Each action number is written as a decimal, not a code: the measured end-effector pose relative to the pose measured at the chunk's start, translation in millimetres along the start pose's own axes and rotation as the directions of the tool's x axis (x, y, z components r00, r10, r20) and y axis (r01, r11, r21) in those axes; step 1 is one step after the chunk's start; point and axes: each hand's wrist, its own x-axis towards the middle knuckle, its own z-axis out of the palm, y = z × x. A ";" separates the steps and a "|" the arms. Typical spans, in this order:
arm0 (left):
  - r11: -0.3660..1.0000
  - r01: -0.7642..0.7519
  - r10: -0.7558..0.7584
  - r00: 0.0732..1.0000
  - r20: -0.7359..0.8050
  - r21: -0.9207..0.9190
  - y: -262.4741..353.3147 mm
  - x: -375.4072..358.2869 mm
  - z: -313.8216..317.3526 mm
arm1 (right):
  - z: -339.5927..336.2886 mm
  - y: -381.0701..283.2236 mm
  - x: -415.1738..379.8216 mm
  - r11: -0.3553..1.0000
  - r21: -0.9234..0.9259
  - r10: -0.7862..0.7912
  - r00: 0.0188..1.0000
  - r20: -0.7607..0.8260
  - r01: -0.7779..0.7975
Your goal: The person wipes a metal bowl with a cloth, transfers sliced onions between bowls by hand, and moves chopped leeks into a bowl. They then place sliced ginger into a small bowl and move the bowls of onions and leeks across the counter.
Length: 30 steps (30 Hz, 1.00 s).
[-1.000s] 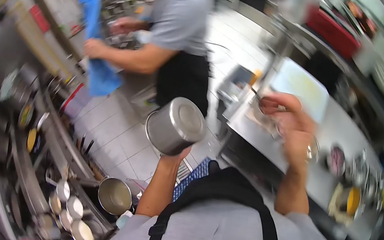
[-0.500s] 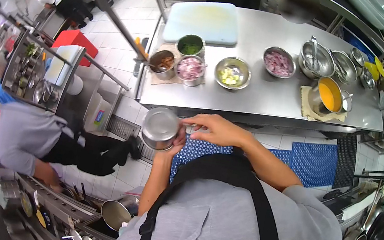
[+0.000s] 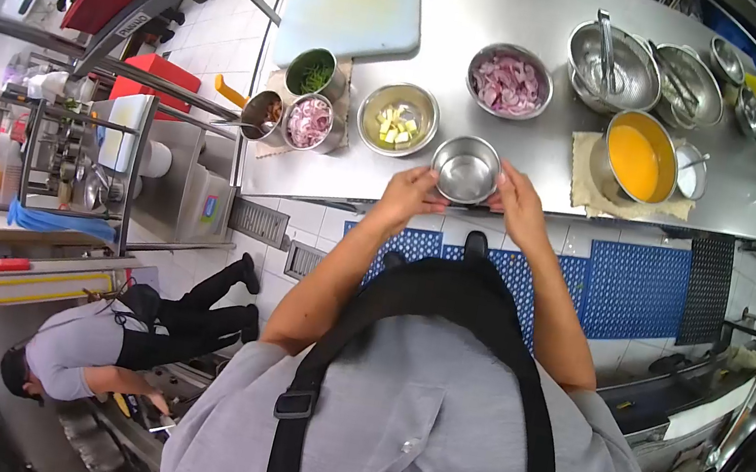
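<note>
At the near edge of a metal table [image 3: 496, 6], a small bowl [image 3: 466, 171] is held upright, its sides clamped between the fingers of the left hand [image 3: 407, 198] and right hand [image 3: 522, 208]; sliced onions [image 3: 509, 86] are seen beyond the fingertips.

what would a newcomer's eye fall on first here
Probably the bright orange liquid in a steel pot, toward the right of the counter. Next, the empty steel bowl near the counter's front edge, between the left hand and right hand. Blue mats stand out on the floor.
</note>
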 end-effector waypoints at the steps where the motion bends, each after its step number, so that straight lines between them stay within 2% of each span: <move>1: 0.996 0.013 -0.013 1.000 -0.006 -0.084 2.5 1.3 -3.3 | -1.4 6.1 3.1 1.000 0.028 0.002 1.000 -0.028 -0.001; 2: 0.995 0.021 -0.033 0.992 -0.119 -0.094 4.2 1.0 -5.7 | -1.9 11.4 6.0 0.999 0.054 -0.001 0.998 -0.058 0.004; 4: 0.978 -0.002 -0.017 0.996 -0.091 -0.207 3.0 9.8 -28.8 | 0.2 11.4 2.6 0.992 0.123 0.014 0.992 -0.126 0.002; 6: 0.947 0.006 -0.023 0.999 -0.049 -0.322 4.2 14.2 -48.2 | -2.3 2.3 -8.8 0.995 0.095 0.039 0.989 -0.142 -0.025; 9: 0.969 -0.112 0.107 0.994 -0.037 -0.222 17.0 -10.2 -40.3 | -9.7 -9.1 -40.1 0.995 0.037 0.095 0.982 -0.165 -0.090; 14: 0.999 0.039 -0.038 0.991 0.132 -0.002 -11.8 -8.0 -57.0 | -10.3 10.9 -110.0 0.961 0.069 0.278 0.940 -0.199 -0.269; 16: 0.978 0.125 -0.169 0.945 0.280 0.168 -20.8 -11.0 -53.6 | -8.9 32.3 -137.8 0.938 0.078 0.346 0.919 -0.187 -0.337; 17: 0.954 0.161 -0.248 0.900 0.358 0.255 -17.6 -17.6 -44.1 | -8.8 44.8 -152.4 0.928 0.095 0.372 0.911 -0.180 -0.360; 20: 0.901 0.071 -0.300 0.814 0.498 0.427 -24.1 -23.1 -4.5 | -9.7 78.6 -177.5 0.904 0.126 0.426 0.888 -0.174 -0.409; 23: 0.855 -0.121 -0.254 0.751 0.609 0.505 -14.1 -19.8 59.4 | -19.2 109.6 -184.2 0.897 0.163 0.439 0.872 -0.215 -0.411; 26: 0.823 -0.239 -0.155 0.778 0.609 0.516 -21.4 -3.5 129.9 | -34.5 174.4 -173.2 0.918 0.171 0.389 0.894 -0.223 -0.357; 27: 0.796 -0.293 -0.114 0.787 0.606 0.530 -25.4 6.5 153.8 | -45.8 188.1 -166.0 0.937 0.098 0.350 0.893 -0.284 -0.336; 30: 0.621 -0.370 -0.141 0.814 0.563 0.691 -27.1 23.2 220.8 | -81.7 205.7 -146.8 0.952 0.021 0.284 0.855 -0.434 -0.306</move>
